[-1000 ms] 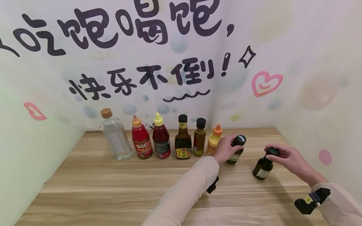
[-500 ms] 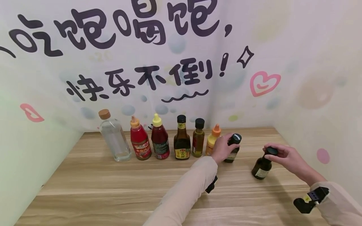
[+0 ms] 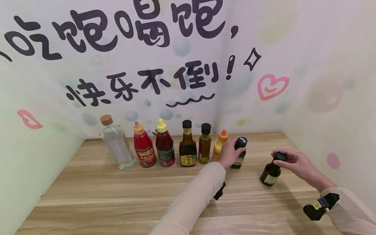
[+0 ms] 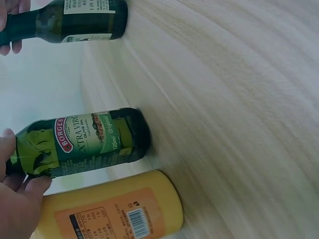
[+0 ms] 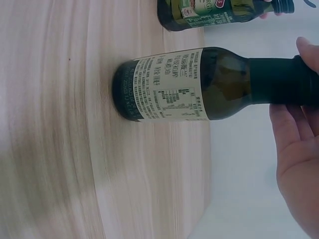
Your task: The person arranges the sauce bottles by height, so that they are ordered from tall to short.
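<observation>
My left hand (image 3: pixel 229 155) grips the neck of a small green olive oil bottle (image 4: pixel 94 139), standing upright on the wooden table. Close on its left is a yellow squeeze bottle (image 4: pixel 114 214) with an orange tip, partly hidden behind the hand in the head view. With thumb and fingers, my right hand (image 3: pixel 301 166) holds a dark glass bottle (image 5: pixel 169 87) around its black cap and neck. That bottle has a white label of small print and stands upright, to the right of the olive oil and nearer me.
Leftward along the back stand a black-capped oil bottle (image 3: pixel 204 145), a soy-type sauce bottle (image 3: pixel 188 147), two red sauce bottles, one yellow-tipped (image 3: pixel 165 147) and one orange-tipped (image 3: pixel 144 148), and a clear bottle (image 3: pixel 117 147). A printed cloth wall (image 3: pixel 158 120) rises behind them.
My left hand has shifted the olive oil bottle slightly left, closer to the yellow squeeze bottle. The right hand keeps its hold and place; the head view has turned a little.
</observation>
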`<state>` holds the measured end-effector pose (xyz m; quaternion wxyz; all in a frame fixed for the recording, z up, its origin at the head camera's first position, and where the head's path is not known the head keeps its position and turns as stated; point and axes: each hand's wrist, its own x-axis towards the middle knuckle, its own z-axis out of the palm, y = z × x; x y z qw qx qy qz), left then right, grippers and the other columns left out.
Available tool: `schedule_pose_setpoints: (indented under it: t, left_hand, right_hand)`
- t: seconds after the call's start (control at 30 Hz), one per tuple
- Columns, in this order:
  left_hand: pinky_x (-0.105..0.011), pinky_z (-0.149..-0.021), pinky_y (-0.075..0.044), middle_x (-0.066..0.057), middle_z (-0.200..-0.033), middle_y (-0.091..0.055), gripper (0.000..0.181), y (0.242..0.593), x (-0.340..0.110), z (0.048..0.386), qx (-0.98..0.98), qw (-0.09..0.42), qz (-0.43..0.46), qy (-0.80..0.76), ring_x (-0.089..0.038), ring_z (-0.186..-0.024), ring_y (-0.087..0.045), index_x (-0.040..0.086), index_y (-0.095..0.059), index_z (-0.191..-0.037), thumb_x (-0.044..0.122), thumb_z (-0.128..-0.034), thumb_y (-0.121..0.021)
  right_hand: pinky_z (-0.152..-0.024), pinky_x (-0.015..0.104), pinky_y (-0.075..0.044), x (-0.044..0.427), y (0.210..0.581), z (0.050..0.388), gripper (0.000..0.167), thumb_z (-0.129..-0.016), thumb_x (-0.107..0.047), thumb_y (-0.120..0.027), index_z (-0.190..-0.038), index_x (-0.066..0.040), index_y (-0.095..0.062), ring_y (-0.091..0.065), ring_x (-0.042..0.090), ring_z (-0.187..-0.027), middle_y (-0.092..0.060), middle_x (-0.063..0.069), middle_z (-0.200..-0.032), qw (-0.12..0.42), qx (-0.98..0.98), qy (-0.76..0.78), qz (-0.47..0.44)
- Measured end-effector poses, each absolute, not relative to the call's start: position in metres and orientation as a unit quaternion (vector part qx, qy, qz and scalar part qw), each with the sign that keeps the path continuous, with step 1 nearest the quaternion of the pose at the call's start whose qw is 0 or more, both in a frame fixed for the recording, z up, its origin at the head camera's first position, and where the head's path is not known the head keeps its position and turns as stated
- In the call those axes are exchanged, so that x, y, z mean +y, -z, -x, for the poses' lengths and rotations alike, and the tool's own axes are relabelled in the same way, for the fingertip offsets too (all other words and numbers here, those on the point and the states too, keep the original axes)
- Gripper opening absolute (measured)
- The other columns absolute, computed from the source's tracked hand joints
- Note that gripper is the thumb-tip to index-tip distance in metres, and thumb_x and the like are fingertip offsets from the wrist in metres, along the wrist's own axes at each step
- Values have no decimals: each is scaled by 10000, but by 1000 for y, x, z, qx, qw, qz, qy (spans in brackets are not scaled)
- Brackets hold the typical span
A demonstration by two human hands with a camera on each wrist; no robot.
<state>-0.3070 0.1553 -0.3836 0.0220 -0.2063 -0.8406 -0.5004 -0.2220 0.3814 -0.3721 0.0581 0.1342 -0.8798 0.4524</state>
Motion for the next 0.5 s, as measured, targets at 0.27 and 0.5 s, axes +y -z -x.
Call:
schedule_pose_setpoints:
  t: [0.27, 0.5]
  left_hand:
    - [-208, -788, -451, -2, -1085, -609, 360, 381, 156, 304, -845, 8, 198, 497, -99, -960, -565, 142, -561, -1156, 176, -808, -648]
    - [-203, -783, -454, -22, -1094, -605, 355, 381, 159, 305, -848, 13, 194, 492, -112, -959, -566, 136, -546, -1154, 185, -814, -638]
  right_hand:
    - [-705, 149, -473, 381, 373, 220, 349, -843, -130, -602, -1157, -1, -519, -559, -37, -898, -576, -169, -1029, 48, -877, -459, -130]
    - [-702, 147, -472, 379, 370, 222, 376, -841, -129, -605, -1162, 38, -506, -561, -34, -894, -575, -197, -1017, 44, -876, -462, -129]
